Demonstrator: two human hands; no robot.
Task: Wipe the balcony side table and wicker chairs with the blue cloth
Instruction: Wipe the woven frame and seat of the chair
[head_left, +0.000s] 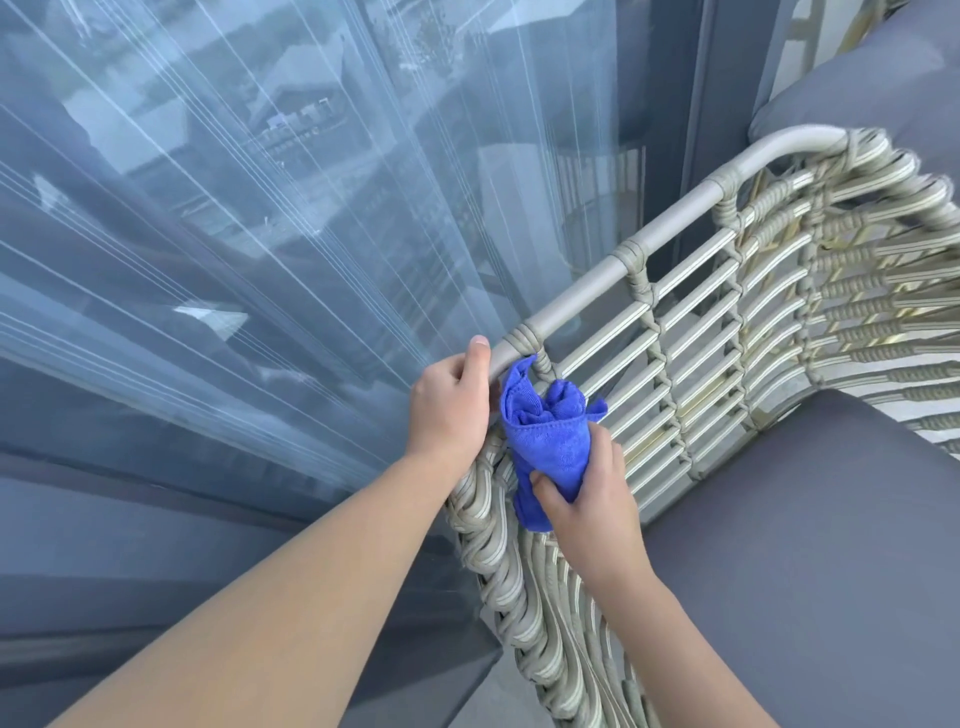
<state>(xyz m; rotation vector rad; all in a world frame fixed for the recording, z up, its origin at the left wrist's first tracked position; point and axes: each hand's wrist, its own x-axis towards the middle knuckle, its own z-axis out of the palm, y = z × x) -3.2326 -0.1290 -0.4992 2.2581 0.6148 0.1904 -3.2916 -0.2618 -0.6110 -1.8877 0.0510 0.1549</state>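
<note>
Both my forearms reach in from the near edge, bare; they converge on the near end of the wicker chair (675, 332).

My right hand (587, 499) grips the blue cloth (545, 436); thumb and fingers are curled round its lower part, the cloth bunched into a loose roll, one tail hanging below my thumb and the open upper end touching the chair's top rail (597, 291) at a wrapped joint; the roll lies against the woven side of the chair, over the horizontal slats.

My left hand (449, 410) holds the near end of the top rail, just left of the cloth; the thumb lies up along the rail, the fingers are curled over the far side and mostly hidden; hand and cloth are just beside one another, whether touching I cannot tell.

Right of my right hand: the grey seat cushion (805, 519), flat in the chair frame; the woven side rises between cushion and rail.

Farther right: the rail curves round into the woven back; a second grey cushion (857, 93) sits beyond it at the far right.

Left and far: a glass panel (234, 208) with streaked reflections; buildings show faintly through it.
</note>
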